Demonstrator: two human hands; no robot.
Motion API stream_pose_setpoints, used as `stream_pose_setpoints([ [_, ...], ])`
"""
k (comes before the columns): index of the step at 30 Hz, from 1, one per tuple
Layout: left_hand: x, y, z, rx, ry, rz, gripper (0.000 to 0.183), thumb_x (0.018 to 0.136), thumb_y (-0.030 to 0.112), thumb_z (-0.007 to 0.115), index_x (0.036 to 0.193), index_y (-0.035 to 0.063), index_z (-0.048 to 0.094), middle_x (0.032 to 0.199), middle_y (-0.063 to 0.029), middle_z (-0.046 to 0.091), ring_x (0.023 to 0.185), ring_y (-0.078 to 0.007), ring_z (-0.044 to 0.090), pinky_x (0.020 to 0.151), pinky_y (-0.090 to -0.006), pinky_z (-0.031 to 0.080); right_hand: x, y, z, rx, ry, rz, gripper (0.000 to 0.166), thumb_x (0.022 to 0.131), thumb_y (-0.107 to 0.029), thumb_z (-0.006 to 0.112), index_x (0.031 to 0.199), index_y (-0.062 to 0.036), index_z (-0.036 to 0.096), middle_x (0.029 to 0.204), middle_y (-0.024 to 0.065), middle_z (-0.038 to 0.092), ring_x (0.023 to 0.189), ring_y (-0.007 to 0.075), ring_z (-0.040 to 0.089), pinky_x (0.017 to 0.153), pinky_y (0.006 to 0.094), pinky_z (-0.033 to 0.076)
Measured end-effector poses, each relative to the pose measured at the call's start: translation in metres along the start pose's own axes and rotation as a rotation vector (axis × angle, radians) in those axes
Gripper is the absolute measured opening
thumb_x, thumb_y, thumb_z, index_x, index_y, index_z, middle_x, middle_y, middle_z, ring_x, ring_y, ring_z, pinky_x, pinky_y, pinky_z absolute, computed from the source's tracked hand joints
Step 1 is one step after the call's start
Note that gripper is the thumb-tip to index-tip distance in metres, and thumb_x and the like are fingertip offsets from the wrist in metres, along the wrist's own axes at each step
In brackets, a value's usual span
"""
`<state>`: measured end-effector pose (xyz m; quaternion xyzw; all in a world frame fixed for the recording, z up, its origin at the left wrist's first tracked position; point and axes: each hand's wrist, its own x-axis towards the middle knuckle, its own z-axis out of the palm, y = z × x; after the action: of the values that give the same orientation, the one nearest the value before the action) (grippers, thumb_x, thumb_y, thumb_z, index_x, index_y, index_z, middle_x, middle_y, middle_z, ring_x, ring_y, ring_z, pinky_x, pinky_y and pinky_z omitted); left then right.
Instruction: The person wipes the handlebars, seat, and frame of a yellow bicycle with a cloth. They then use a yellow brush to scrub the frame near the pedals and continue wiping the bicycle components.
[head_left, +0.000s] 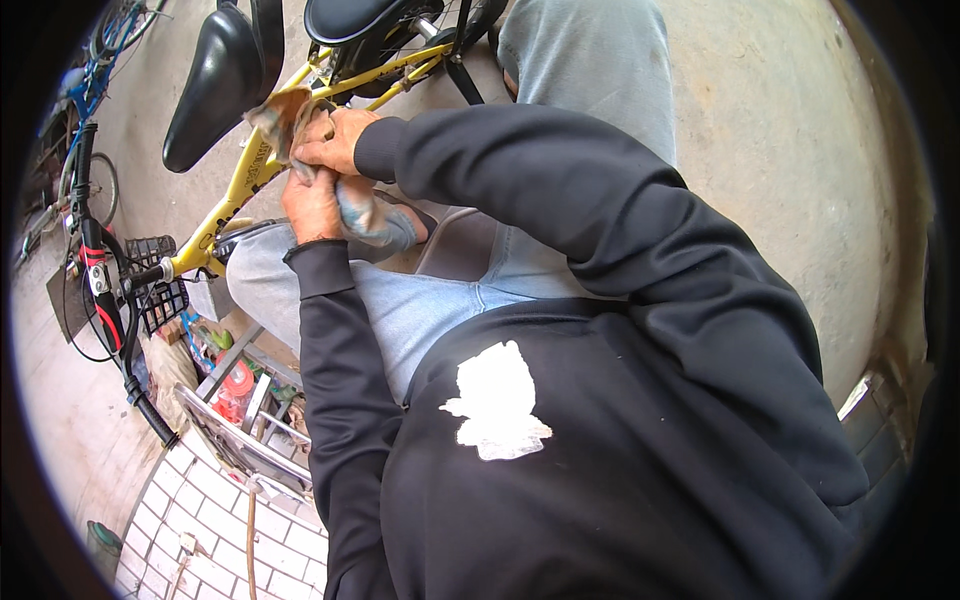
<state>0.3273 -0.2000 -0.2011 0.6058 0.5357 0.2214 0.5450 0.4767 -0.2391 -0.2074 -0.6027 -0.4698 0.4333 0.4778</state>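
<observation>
A yellow bicycle frame (238, 180) runs diagonally past my knees, with lettering on its tube. My right hand (341, 141) grips a worn, stained cloth (283, 120) close against the tube below the saddles. Just below it, my left hand (310, 204) is closed on the same cloth, its knuckles nearly touching the right hand. A pale blue and white part of the cloth (360, 206) hangs beside the left hand. Fingers and fabric hide the stretch of tube behind them.
Above the hands are a long black saddle (217, 90) and a wider black seat (367, 19). The handlebar (101, 277) and a black basket (154, 281) stand at left. A metal rack (240, 375) with clutter is near a tiled surface (217, 525). A blue bicycle (94, 82) is at far left.
</observation>
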Motion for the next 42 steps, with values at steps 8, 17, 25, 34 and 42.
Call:
stream_pose_setpoints([
  [8,0.0,0.033,-0.015,0.199,-0.05,0.002,0.048,0.093,0.025,0.069,0.132,-0.0004,0.056,0.121,-0.0117,0.063,0.103,-0.0212,0.066,0.08,-0.0336,0.058,0.051,0.039,0.012,-0.049,0.263,0.419,0.052,0.072,-0.047,0.074,0.101,-0.0045,0.073,0.108,0.0201,0.069,0.104,0.0337,0.065,0.092,0.0371,0.05],
  [17,0.013,0.052,-0.044,0.092,0.103,0.043,0.039,0.095,0.02,0.065,0.123,-0.0051,0.059,0.112,-0.0132,0.068,0.101,-0.0231,0.069,0.078,-0.0327,0.058,0.046,-0.018,0.009,0.215,0.473,0.182,0.035,0.075,-0.035,0.069,0.102,-0.0118,0.07,0.102,0.0177,0.07,0.101,0.0349,0.065,0.092,0.039,0.05],
  [25,0.006,0.033,-0.055,0.15,0.098,-0.042,0.042,0.095,0.023,0.064,0.126,-0.0048,0.057,0.117,-0.0168,0.066,0.105,-0.027,0.068,0.084,-0.0354,0.057,0.063,-0.015,0.022,-0.094,0.358,0.265,0.035,0.075,-0.034,0.069,0.103,-0.012,0.071,0.096,0.0148,0.072,0.097,0.0329,0.067,0.089,0.039,0.052],
  [34,0.026,0.025,-0.054,0.479,0.382,-0.036,0.03,0.091,0.021,0.067,0.103,-0.0065,0.066,0.096,-0.0118,0.068,0.089,-0.0155,0.064,0.075,-0.0276,0.051,0.033,-0.008,0.034,-0.546,-0.354,0.133,0.035,0.082,-0.033,0.064,0.1,-0.0052,0.073,0.095,0.0128,0.074,0.092,0.0297,0.071,0.079,0.0407,0.056],
  [42,0.049,0.039,-0.052,0.387,0.223,0.245,0.032,0.091,0.024,0.068,0.11,-0.001,0.069,0.089,-0.0049,0.069,0.075,-0.0113,0.057,0.073,-0.026,0.048,-0.011,-0.038,0.017,-0.675,-0.723,0.001,0.028,0.073,-0.026,0.077,0.091,-0.0041,0.076,0.091,0.0098,0.074,0.088,0.0245,0.071,0.078,0.0373,0.055],
])
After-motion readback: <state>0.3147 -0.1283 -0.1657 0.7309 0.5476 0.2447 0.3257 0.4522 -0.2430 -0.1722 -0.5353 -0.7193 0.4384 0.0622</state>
